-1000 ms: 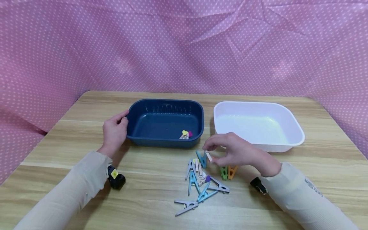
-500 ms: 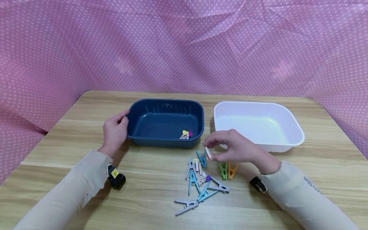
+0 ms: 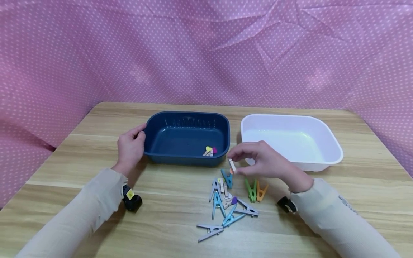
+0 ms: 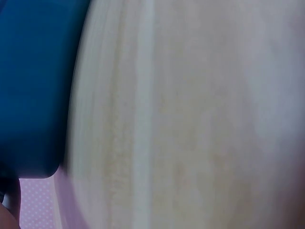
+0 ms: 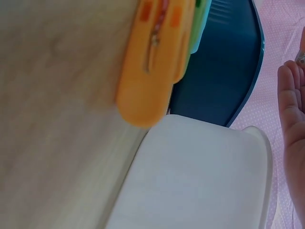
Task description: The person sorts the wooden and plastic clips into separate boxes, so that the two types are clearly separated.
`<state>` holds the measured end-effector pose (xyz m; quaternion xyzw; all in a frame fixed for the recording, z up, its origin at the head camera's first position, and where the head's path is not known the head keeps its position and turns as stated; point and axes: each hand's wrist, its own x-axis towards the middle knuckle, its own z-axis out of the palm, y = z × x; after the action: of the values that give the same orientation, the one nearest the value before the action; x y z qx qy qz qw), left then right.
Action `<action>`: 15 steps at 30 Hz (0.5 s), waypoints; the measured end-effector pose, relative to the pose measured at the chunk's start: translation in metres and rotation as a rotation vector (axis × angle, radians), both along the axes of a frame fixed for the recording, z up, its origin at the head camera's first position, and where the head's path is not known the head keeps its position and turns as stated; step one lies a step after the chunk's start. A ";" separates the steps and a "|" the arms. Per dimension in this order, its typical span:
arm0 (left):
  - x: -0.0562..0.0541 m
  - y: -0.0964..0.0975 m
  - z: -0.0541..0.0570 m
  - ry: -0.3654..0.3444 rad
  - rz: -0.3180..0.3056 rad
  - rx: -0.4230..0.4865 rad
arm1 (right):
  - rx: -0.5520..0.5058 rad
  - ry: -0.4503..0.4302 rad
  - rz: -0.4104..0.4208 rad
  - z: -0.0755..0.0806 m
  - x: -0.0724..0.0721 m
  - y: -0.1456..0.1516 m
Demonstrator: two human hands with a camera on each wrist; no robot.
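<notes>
My left hand (image 3: 130, 147) grips the left rim of a dark blue plastic basin (image 3: 187, 161); the basin's wall (image 4: 33, 86) fills the left of the left wrist view. Between thumb and fingers my right hand (image 3: 266, 161) pinches a small wooden clothespin (image 3: 232, 165), held above the table near the basin's front right corner. An orange spot shows at the clothespin's lower end. Small wooden clothespins with yellow and magenta hearts (image 3: 209, 150) lie inside the blue basin. Below my right hand, a loose pile holds blue clothespins (image 3: 217, 205), grey clothespins (image 3: 210, 232) and small wooden clothespins (image 3: 222, 185).
A white basin (image 3: 322, 166) stands right of the blue one, partly behind my right hand. A green clothespin (image 3: 251, 190) and an orange clothespin (image 3: 262, 191) lie in front of it on the wooden table (image 3: 161, 222). Pink dotted cloth (image 3: 206, 53) hangs behind.
My right hand has risen slightly from the pile with the wooden clothespin, uncovering more of the green and orange clothespins. The left hand keeps its hold on the basin.
</notes>
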<state>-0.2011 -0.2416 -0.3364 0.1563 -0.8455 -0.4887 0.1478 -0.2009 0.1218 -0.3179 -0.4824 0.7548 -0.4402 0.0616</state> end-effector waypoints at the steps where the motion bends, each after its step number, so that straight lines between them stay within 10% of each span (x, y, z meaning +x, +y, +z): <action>1: 0.000 0.000 0.000 0.002 0.002 0.000 | -0.010 0.001 0.001 0.000 0.000 0.000; 15: 0.001 0.001 0.000 -0.009 0.005 -0.013 | -0.045 0.034 -0.185 0.006 0.000 -0.006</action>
<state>-0.2002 -0.2405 -0.3364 0.1596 -0.8490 -0.4820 0.1462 -0.2008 0.1156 -0.3119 -0.4194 0.7870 -0.4525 -0.0029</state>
